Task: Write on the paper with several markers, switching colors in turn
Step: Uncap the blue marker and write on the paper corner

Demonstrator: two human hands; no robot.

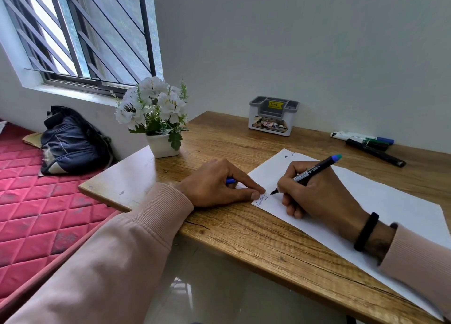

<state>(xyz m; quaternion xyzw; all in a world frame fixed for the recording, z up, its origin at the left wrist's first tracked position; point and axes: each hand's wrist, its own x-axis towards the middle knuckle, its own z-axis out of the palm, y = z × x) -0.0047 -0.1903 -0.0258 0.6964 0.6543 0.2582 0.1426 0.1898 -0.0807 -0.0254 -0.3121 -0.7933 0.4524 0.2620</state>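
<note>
Paper [366, 201] carries one short word; right hand [317, 196] pinches a marker [307, 173], left hand [219, 184] grips a blue cap [230, 181]. Other markers [371, 144] lie unused.

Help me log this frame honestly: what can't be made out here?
- Head view: the writing on the paper is too small to read.
- The blue object in the left hand is mostly hidden by its fingers; perhaps a cap.
- The spare markers overlap, so their count is unclear.
- The organizer label is blurred.
- The right hand hides part of the marker barrel.
</note>
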